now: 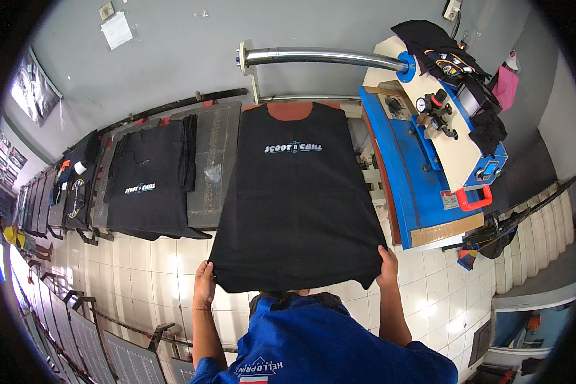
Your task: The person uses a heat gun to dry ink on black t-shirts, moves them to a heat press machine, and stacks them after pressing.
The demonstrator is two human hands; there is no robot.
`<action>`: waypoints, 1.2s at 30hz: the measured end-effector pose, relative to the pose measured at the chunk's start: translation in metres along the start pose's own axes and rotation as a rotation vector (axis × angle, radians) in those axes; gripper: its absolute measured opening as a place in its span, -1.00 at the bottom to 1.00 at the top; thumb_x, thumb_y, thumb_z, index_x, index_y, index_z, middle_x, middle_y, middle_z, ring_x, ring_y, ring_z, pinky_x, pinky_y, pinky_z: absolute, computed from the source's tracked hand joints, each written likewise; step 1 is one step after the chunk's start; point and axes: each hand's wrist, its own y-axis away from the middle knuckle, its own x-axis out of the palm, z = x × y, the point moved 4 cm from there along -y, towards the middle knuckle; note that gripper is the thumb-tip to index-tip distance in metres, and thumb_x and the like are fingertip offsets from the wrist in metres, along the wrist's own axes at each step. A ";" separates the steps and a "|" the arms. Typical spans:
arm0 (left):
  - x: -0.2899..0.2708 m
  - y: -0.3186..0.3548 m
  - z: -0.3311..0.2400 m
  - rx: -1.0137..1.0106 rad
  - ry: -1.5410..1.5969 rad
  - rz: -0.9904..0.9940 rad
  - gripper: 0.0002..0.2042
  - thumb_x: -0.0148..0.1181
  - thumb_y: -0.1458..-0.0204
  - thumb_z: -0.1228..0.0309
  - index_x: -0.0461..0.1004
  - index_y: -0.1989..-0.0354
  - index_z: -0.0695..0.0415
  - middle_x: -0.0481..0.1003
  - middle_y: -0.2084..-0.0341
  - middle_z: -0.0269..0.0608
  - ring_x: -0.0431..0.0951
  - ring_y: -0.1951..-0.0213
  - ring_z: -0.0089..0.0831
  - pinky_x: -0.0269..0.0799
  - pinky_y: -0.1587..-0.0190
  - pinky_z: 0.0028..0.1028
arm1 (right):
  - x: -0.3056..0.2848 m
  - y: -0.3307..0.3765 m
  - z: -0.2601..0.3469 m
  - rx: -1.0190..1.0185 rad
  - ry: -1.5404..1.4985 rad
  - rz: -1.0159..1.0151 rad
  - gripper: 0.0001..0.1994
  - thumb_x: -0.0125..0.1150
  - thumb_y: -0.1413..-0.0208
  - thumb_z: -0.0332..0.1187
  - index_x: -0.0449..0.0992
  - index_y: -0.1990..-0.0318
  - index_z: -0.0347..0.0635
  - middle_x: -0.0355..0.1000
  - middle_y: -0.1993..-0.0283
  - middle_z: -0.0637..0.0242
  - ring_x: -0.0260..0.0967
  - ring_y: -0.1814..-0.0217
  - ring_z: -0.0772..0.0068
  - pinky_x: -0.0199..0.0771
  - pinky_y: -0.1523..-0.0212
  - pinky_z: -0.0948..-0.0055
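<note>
A black T-shirt [294, 211] with a small white and blue chest print lies spread over a reddish-brown platen [290, 111], its neck opening at the far end. The near hem hangs past the platen toward me. At the hem's left corner my left hand [204, 282] is closed, pinching the cloth. My right hand [388, 265] grips the right corner of the same hem. Between both hands the fabric is stretched fairly flat, with slight sagging along its lower edge.
Right of the shirt stands a blue and cream heat press [422, 160] with a red handle [474, 199] and gauge. A stack of printed black shirts [148, 179] lies on a grey board to the left. A steel tube [326, 56] spans behind. Another person [25, 240] is far left.
</note>
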 end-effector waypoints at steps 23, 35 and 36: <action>-0.063 0.021 0.078 -0.310 -0.563 0.122 -0.86 0.14 -0.13 0.37 0.48 0.47 0.05 0.47 0.54 -0.47 0.43 0.39 -0.61 0.34 0.22 -0.56 | -0.118 0.023 -0.063 0.079 0.527 -0.317 -0.79 0.27 -0.08 -0.10 0.48 0.35 0.01 0.34 0.40 0.60 0.19 0.31 0.66 0.14 0.23 0.42; -0.097 -0.144 0.091 -0.145 -1.463 1.106 -0.80 0.06 -0.07 0.41 0.54 0.26 0.28 0.58 0.36 0.08 0.60 0.25 -0.15 0.45 0.20 -0.29 | -0.057 0.207 -0.116 -0.249 0.550 -0.886 -0.79 0.15 -0.17 -0.30 0.53 0.26 -0.31 0.49 0.34 0.29 0.38 0.27 0.49 0.39 0.19 0.45; -0.089 -0.156 0.086 -0.217 -1.509 1.181 -0.80 0.06 -0.07 0.41 0.54 0.26 0.28 0.58 0.35 0.08 0.59 0.23 -0.14 0.44 0.19 -0.30 | -0.043 0.248 -0.134 -0.150 0.517 -0.962 -0.77 0.15 -0.18 -0.28 0.52 0.26 -0.31 0.49 0.33 0.26 0.39 0.28 0.47 0.39 0.19 0.44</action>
